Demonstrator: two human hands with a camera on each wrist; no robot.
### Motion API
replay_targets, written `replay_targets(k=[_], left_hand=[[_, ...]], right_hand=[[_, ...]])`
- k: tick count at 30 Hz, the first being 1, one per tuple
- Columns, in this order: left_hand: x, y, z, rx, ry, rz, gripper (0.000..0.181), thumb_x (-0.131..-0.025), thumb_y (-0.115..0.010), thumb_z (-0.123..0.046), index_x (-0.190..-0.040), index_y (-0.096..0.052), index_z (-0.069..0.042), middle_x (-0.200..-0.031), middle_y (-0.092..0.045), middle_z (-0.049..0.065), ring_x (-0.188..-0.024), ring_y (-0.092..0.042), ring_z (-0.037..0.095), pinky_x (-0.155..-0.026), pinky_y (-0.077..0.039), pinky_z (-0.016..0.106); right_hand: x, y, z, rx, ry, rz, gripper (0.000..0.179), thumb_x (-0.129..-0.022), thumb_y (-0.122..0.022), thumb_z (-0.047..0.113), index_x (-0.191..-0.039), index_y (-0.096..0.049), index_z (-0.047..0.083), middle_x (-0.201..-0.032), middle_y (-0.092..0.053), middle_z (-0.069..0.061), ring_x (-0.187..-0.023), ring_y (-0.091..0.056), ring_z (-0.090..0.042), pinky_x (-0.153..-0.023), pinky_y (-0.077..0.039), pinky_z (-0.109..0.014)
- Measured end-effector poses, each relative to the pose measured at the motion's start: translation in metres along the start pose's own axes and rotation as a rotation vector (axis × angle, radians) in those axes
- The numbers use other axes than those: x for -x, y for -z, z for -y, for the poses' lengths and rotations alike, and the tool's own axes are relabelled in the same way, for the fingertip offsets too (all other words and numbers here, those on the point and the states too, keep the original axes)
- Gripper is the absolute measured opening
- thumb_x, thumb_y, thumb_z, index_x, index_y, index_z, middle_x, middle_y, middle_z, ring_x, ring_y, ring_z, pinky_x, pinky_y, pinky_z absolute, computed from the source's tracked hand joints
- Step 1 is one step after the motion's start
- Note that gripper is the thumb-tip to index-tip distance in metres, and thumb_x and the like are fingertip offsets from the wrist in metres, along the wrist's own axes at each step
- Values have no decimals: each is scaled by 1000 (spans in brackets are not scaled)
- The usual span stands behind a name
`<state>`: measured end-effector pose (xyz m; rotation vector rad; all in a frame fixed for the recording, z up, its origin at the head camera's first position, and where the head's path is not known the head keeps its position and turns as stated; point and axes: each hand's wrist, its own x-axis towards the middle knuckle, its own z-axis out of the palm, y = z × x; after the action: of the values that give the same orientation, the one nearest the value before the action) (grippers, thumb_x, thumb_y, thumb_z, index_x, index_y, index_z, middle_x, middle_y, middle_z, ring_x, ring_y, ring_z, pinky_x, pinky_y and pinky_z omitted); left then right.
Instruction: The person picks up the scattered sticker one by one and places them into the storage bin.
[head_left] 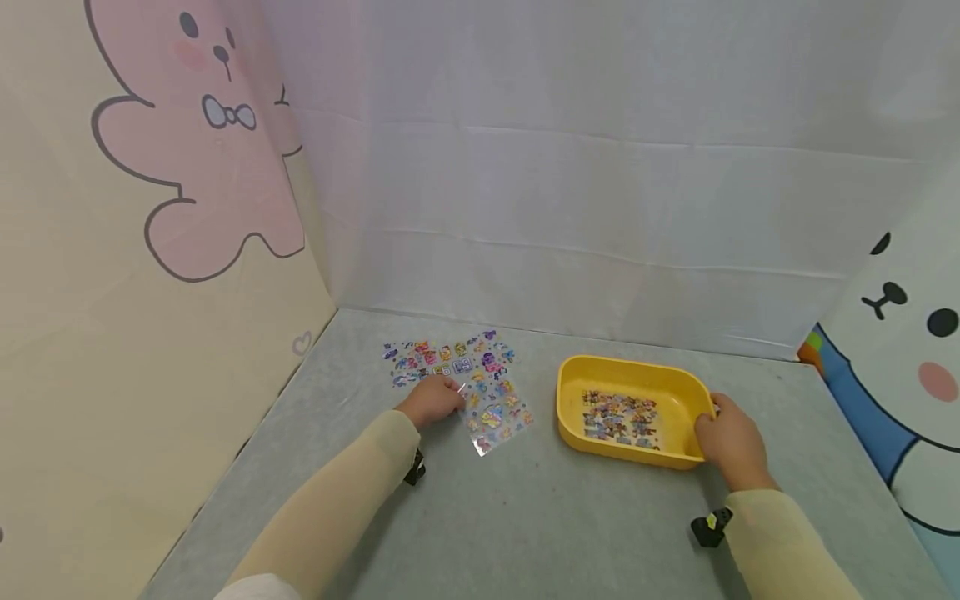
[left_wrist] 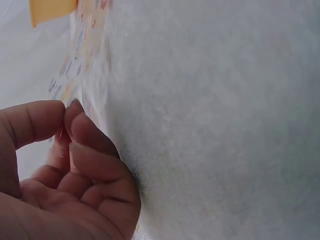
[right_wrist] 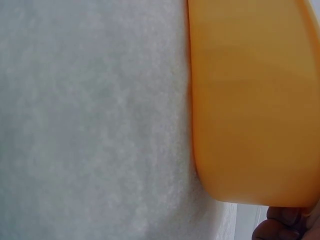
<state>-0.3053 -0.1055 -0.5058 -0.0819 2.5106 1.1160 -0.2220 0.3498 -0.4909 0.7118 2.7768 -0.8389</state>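
Observation:
Two clear sticker sheets lie on the grey tabletop: one farther back [head_left: 442, 357] and one nearer [head_left: 497, 410], partly overlapping it. My left hand [head_left: 435, 400] rests at their left edge. In the left wrist view its thumb and forefinger [left_wrist: 66, 107] pinch together at the edge of the nearer sticker sheet [left_wrist: 80, 55]. A yellow tray [head_left: 600, 371] stands to the right with another sticker sheet [head_left: 621, 418] flat inside it. My right hand [head_left: 727, 437] grips the tray's near right corner. The right wrist view shows the tray's outer wall [right_wrist: 250, 100] and my fingertips [right_wrist: 280, 227] beneath it.
A white cloth backdrop closes off the far side of the table. A cream panel with a pink cartoon animal [head_left: 202, 142] stands on the left, and a white cartoon-face panel [head_left: 900, 333] on the right. Grey table surface [head_left: 540, 517] lies between my forearms.

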Motion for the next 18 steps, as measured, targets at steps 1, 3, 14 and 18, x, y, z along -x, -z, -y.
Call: replay_targets(k=[1, 3, 14, 18], left_hand=[[-1, 0, 0, 11, -2, 5, 9, -90, -71, -14, -85, -69, -7, -82, -64, 6, -69, -51, 19, -60, -42, 32], [-2, 0, 1, 51, -3, 24, 10, -92, -70, -13, -84, -69, -8, -80, -65, 5, -67, -52, 18, -58, -42, 31], [0, -5, 3, 312, -74, 219, 12, -97, -65, -5, -108, -69, -2, -94, -70, 12, -77, -65, 19, -66, -54, 31], [2, -8, 3, 331, -82, 252, 15, -98, -63, -3, -111, -69, -1, -98, -70, 10, -76, -64, 18, -66, -53, 30]], right_hand=[[0, 0, 0, 0, -1, 1, 59, -103, -38, 15, -155, -26, -11, -147, -39, -39, -114, -50, -47, -103, -41, -64], [0, 0, 0, 0, -4, 1, 59, -103, -38, 15, -155, -26, -11, -147, -39, -39, -114, -50, -47, -102, -41, -63], [-2, -1, 1, 2, -11, -5, 59, -104, -38, 16, -155, -25, -10, -147, -39, -38, -116, -49, -47, -103, -40, -63], [-2, 0, 1, 3, -9, -7, 59, -104, -37, 15, -155, -25, -11, -148, -39, -38, -116, -49, -47, -104, -40, -63]])
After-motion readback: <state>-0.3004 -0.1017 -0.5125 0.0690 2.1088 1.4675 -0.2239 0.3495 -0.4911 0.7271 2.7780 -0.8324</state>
